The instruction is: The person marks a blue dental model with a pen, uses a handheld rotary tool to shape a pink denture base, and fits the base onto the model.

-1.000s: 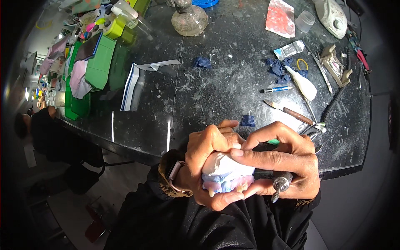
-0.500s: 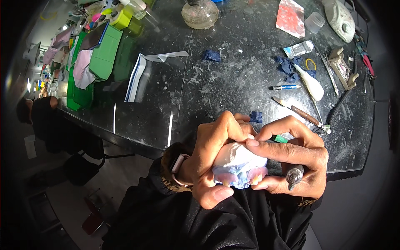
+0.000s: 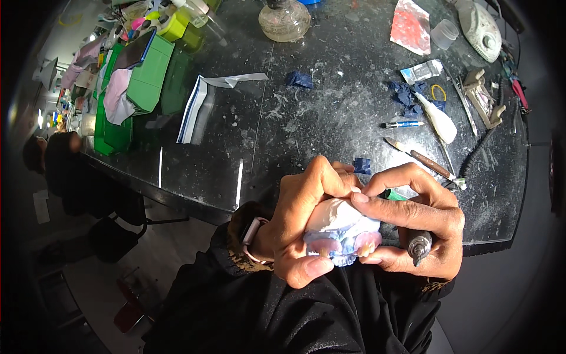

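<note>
left hand (image 3: 303, 221): fingers curled, thumb low and pointing right, knuckles up
right hand (image 3: 421, 227): fingers bent, index laid flat toward the left hand, its tip meeting the left fingertips
wrists: close together at the table edge, left one wearing a watch (image 3: 252, 236)
sleeves: black, entering from below

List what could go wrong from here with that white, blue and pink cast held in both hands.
1. The white plaster cast with blue and pink parts is held off the black table's edge, above the lap; a slip might drop it to the floor.
2. The right hand also pinches a metal-tipped rotary handpiece beside the cast; its tip could nick the cast or the left hand.
</note>
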`<state>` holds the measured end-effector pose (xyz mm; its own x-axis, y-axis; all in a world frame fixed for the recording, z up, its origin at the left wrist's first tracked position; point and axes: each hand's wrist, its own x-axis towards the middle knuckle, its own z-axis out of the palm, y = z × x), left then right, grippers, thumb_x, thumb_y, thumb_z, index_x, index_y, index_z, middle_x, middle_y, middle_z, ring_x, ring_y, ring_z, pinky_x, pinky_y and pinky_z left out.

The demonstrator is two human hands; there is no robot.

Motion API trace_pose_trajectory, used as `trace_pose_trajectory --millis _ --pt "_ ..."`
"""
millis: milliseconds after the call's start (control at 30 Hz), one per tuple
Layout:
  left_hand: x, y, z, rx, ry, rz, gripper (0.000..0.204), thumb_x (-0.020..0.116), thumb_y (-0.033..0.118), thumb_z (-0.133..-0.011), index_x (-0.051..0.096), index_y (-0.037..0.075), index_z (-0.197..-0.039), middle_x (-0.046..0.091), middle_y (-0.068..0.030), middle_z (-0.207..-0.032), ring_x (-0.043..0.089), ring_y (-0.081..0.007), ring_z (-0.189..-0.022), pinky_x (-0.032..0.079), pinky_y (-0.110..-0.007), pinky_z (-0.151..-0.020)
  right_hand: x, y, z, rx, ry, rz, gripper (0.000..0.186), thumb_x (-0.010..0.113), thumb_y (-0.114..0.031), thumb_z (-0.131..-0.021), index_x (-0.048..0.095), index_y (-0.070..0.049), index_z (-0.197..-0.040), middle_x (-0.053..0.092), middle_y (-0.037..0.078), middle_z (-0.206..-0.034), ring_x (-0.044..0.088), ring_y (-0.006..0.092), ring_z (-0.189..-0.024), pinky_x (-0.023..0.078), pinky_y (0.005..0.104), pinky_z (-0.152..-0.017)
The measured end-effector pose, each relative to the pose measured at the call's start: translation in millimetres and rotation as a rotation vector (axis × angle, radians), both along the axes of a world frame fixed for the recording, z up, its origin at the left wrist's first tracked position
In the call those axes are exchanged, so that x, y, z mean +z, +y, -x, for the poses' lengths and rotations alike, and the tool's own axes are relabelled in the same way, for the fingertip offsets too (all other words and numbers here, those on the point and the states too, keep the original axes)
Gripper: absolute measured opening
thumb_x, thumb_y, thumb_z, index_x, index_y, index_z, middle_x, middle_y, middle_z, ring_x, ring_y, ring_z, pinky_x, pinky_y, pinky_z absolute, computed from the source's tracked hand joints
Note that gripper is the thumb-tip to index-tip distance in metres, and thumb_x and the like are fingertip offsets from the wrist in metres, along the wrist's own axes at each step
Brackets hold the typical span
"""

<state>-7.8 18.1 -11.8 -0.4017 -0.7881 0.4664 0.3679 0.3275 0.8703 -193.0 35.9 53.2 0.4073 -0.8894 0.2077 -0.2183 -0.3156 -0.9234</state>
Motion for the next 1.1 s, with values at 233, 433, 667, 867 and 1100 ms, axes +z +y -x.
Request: trace_pose_trajectory --millis 233,433,667,867,1100 --pt "2.5 -2.4 0.7 -0.025 -0.002 0.033 0.053 0.061 0.042 -0.064 0.038 -0.001 -0.086 0.047 -0.0127 -0.068 0.047 -0.0168 -0.056 0.038 -0.031 -0.052 0.6 0.1 1.1 -0.002 0.001 0.010 0.054 0.083 -0.034 -0.058 0.070 -0.003 -0.100 0.062 0.012 -0.092 0.060 0.0216 -0.085 0.046 0.0334 -0.075" --pt "2.7 4.3 4.2 0.063 -0.026 0.001 0.053 0.066 0.035 -0.059 0.041 -0.002 -0.086 0.050 -0.0128 -0.069 0.053 -0.0188 -0.057 0.044 -0.032 -0.056 2.1 0.9 1.1 -0.005 0.001 -0.002 0.053 0.084 -0.032 -0.058 0.071 -0.004 -0.100 0.062 0.012 -0.092 0.061 0.0215 -0.086 0.046 0.0325 -0.076" --pt "4.9 4.1 4.2 0.084 -0.090 0.043 0.053 0.067 0.032 -0.057 0.041 -0.002 -0.087 0.052 -0.0104 -0.066 0.052 -0.0186 -0.055 0.045 -0.034 -0.061 2.8 0.3 1.3 0.005 0.004 -0.026 0.055 0.085 -0.033 -0.055 0.071 -0.005 -0.101 0.062 0.011 -0.093 0.061 0.0208 -0.085 0.046 0.0323 -0.075" --pt "0.0 -0.9 3.7 -0.002 0.019 0.036 0.061 0.058 0.049 -0.062 0.040 -0.002 -0.088 0.048 -0.0113 -0.065 0.046 -0.0184 -0.053 0.040 -0.034 -0.059 0.7 1.2 1.7 -0.009 -0.001 -0.008 0.056 0.085 -0.033 -0.054 0.071 -0.005 -0.100 0.063 0.011 -0.093 0.060 0.0202 -0.084 0.046 0.0320 -0.075" --pt "1.4 -1.6 0.7 0.003 -0.047 0.067 0.059 0.059 0.048 -0.063 0.040 -0.002 -0.088 0.051 -0.0129 -0.067 0.050 -0.0191 -0.055 0.042 -0.034 -0.063 -3.8 1.1 0.3 -0.014 -0.031 0.002 0.056 0.085 -0.033 -0.055 0.071 -0.005 -0.100 0.063 0.012 -0.092 0.060 0.0200 -0.084 0.046 0.0315 -0.074"
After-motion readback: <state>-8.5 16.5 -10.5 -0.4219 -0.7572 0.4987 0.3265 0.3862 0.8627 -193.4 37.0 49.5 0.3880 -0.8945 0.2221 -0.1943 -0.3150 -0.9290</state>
